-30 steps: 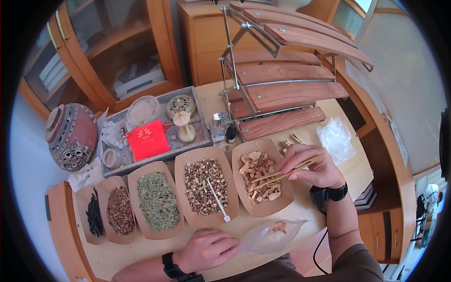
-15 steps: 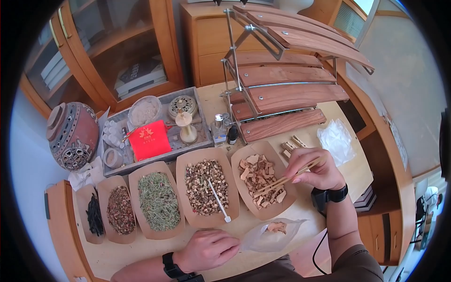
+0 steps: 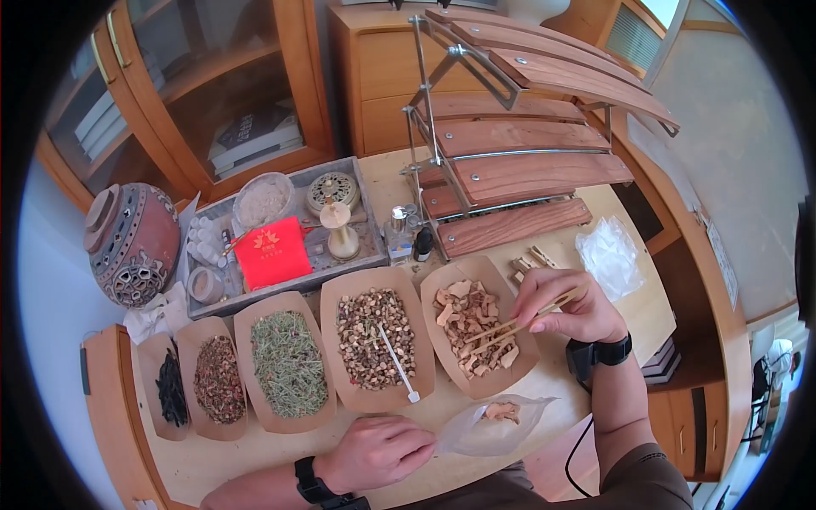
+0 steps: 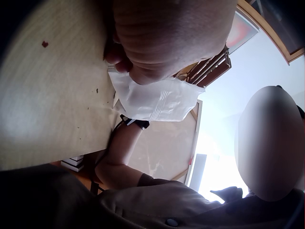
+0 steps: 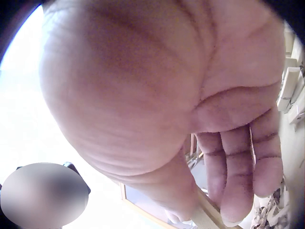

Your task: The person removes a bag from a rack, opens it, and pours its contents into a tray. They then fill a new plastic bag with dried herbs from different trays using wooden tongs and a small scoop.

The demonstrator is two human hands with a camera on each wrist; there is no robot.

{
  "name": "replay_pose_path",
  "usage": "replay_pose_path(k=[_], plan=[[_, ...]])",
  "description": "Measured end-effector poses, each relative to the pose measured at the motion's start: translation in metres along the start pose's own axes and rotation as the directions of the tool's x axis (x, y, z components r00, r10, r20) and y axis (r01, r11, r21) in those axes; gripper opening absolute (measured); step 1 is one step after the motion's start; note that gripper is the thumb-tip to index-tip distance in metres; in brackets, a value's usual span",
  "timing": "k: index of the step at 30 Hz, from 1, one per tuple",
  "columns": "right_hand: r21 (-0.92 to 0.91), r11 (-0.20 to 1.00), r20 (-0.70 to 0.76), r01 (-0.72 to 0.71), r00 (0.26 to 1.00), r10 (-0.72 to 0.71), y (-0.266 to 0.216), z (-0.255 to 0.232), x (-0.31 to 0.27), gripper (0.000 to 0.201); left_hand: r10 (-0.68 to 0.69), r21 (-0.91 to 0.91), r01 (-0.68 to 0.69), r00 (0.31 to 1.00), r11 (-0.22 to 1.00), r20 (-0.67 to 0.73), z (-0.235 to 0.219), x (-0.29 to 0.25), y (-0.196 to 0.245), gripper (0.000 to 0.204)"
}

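In the head view my right hand (image 3: pixel 568 304) holds wooden tweezers (image 3: pixel 531 323) by their upper end. Their two tips stand slightly apart among the tan dried chips (image 3: pixel 466 316) in the rightmost paper tray (image 3: pixel 442 374). Nearer the body, my left hand (image 3: pixel 378 450) grips the edge of a translucent bag (image 3: pixel 476 435), with a few tan chips (image 3: pixel 503 413) showing at its mouth. The left wrist view shows the bag (image 4: pixel 155 100) hanging below the curled fingers. A strip of the tweezers (image 5: pixel 207 214) shows beside the fingers in the right wrist view.
Several paper trays hold dried herbs (image 3: pixel 289 365); a white scoop (image 3: pixel 398 365) lies in one. Behind them are a grey tray (image 3: pixel 370 223) with a red pouch (image 3: pixel 272 252), small bottles (image 3: pixel 422 244), a slatted wooden rack (image 3: pixel 527 174) and crumpled clear plastic (image 3: pixel 609 257).
The tweezers' tips moved slightly toward the body within the chips, came together, then parted again. The right hand shifted a little with them. The left hand and bag stay nearly in place.
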State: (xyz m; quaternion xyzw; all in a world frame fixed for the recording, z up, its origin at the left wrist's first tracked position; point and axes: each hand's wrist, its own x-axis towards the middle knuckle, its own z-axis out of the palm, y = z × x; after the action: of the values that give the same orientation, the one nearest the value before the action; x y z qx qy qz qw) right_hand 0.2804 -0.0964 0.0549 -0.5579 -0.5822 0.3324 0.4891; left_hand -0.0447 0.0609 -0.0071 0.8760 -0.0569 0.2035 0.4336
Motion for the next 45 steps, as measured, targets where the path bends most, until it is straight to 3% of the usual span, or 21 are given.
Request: replay_pose_path(k=[7, 28, 33, 45], plan=[[-0.069, 0.996, -0.006, -0.048, 0.999, 0.048, -0.006, 0.001, -0.001, 0.012, -0.002, -0.001, 0.002, 1.000, 1.000, 0.008, 0.000, 0.001, 0.001, 0.015], [0.014, 0.999, 0.090, -0.040, 0.995, 0.039, -0.012, 0.003, 0.001, 0.014, 0.005, 0.003, -0.005, 1.000, 1.000, -0.005, 0.000, 0.000, 0.000, 0.016], [-0.052, 0.995, -0.017, -0.084, 0.996, 0.084, -0.006, 0.007, 0.001, 0.015, 0.002, -0.001, -0.002, 1.000, 1.000, -0.001, 0.000, 0.001, 0.001, 0.015], [-0.021, 0.997, -0.011, -0.079, 0.997, 0.079, -0.007, -0.001, -0.001, 0.016, -0.003, -0.009, 0.003, 1.000, 1.000, -0.006, 0.000, 0.000, -0.001, 0.014]])
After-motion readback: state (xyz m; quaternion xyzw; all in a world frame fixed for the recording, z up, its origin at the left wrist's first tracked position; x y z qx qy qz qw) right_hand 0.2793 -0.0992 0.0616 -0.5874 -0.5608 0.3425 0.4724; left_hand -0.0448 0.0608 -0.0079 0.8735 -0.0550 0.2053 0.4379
